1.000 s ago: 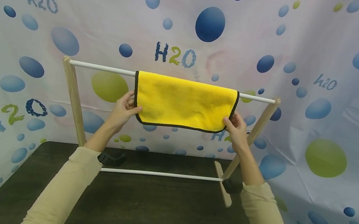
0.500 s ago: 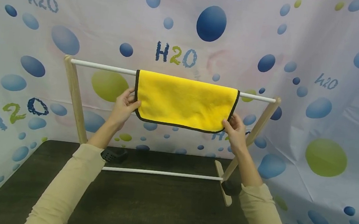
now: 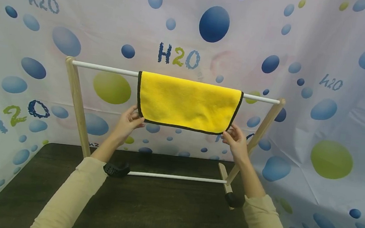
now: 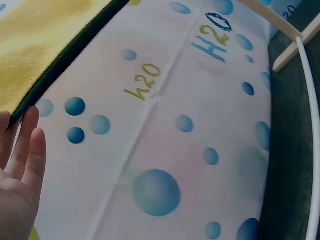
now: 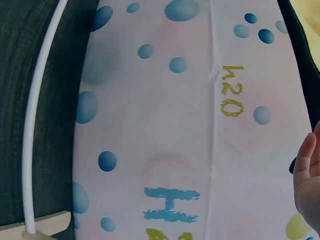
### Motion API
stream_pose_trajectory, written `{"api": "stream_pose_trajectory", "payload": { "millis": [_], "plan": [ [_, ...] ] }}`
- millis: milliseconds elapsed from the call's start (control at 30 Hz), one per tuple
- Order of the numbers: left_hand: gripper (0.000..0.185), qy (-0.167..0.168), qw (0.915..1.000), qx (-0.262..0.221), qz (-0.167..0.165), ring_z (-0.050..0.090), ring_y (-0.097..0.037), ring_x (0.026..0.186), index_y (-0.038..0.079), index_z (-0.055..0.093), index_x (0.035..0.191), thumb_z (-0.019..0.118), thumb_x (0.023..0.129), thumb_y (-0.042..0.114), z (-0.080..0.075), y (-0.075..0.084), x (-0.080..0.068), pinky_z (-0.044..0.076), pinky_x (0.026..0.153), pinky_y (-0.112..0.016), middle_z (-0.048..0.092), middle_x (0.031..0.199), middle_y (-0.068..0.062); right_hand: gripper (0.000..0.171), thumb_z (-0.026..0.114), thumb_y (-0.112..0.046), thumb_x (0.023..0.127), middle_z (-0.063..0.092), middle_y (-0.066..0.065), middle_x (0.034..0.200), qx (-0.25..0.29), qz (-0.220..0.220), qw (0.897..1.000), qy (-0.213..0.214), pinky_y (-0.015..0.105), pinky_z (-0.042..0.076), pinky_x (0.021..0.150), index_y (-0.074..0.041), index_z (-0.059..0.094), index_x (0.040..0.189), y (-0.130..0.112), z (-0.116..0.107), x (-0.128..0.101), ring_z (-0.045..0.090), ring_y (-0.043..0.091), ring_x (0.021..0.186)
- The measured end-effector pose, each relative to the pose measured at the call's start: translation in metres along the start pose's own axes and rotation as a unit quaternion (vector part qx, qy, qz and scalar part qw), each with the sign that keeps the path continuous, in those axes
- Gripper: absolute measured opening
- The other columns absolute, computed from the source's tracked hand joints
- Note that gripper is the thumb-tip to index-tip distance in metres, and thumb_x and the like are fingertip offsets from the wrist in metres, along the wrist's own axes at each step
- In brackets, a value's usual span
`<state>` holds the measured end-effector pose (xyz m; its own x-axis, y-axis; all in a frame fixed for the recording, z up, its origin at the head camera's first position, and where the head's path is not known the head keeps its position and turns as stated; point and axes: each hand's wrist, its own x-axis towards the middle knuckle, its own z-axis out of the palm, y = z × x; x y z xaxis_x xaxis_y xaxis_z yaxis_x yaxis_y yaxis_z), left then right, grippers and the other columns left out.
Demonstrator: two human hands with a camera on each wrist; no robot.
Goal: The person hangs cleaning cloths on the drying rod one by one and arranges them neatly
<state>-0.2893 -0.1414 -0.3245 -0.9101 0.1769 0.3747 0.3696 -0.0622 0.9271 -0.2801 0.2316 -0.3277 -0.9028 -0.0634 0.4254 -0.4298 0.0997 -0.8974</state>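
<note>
**Both hands at the bottom corners of the yellow towel**

My left hand is at the lower left corner of the yellow microfibre towel, fingertips pinching its dark-trimmed edge. In the left wrist view my fingers lie fairly straight and close together beside the dark hem, so the pinch is light. My right hand is at the lower right corner, thumb and fingertips closed on the hem there; the right wrist view shows only the edge of that hand, so I cannot tell more about its grip from there.

The towel hangs folded over the white top rail of a wooden drying rack, near the rail's middle and a little towards the right post. The rack stands on a dark table, with a white lower rail running between its feet. A bubble-print H2O backdrop surrounds everything.
</note>
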Motion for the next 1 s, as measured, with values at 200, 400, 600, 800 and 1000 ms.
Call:
{"api": "stream_pose_trajectory", "payload": {
  "millis": [200,400,600,800,1000],
  "plan": [
    [0.055,-0.037,0.9981,-0.04,-0.028,0.063,-0.007,0.087,0.001,0.023,0.142,0.047,0.093,0.002,-0.004,-0.01,-0.014,0.052,0.079,-0.024,0.062,0.1,0.01,0.043,0.047,-0.004,0.094,0.06,-0.014,0.087,0.015,0.018,1.0,-0.005,0.017,0.051,0.071,0.008,0.033,0.133,0.005,0.005,-0.015,0.057,0.003,0.076],
    [0.049,-0.088,0.9935,-0.069,-0.02,0.063,-0.011,0.09,0.007,0.03,0.139,0.047,0.094,0.003,-0.014,-0.014,-0.029,0.052,0.081,-0.027,0.063,0.108,0.007,0.04,0.045,-0.001,0.094,0.062,-0.013,0.087,0.038,0.015,0.999,-0.025,0.018,0.051,0.07,0.009,0.033,0.131,0.008,0.009,-0.028,0.057,0.004,0.075],
    [0.044,-0.116,0.9903,-0.076,-0.011,0.062,-0.012,0.095,0.016,0.035,0.137,0.044,0.095,0.003,-0.024,-0.014,-0.045,0.05,0.085,-0.027,0.061,0.114,0.007,0.036,0.044,-0.002,0.094,0.062,-0.01,0.09,0.039,0.005,0.997,-0.061,0.02,0.052,0.072,-0.004,0.04,0.13,0.013,0.008,-0.039,0.058,0.005,0.076],
    [0.045,-0.137,0.9879,-0.073,-0.007,0.061,-0.013,0.098,0.017,0.035,0.138,0.041,0.096,0.001,-0.027,-0.018,-0.059,0.049,0.086,-0.026,0.06,0.117,0.008,0.036,0.042,-0.004,0.095,0.062,-0.01,0.094,-0.002,-0.006,0.994,-0.111,0.021,0.052,0.073,-0.001,0.04,0.132,0.024,0.002,-0.054,0.06,0.006,0.081],
    [0.046,-0.15,0.9879,-0.037,-0.019,0.06,-0.013,0.102,0.011,0.03,0.141,0.041,0.096,0.004,-0.03,-0.024,-0.074,0.049,0.088,-0.026,0.058,0.121,0.007,0.043,0.043,-0.006,0.096,0.061,0.0,0.102,-0.05,0.016,0.987,-0.151,0.026,0.053,0.075,0.01,0.032,0.134,0.034,0.0,-0.069,0.059,0.005,0.085]
  ]
}}
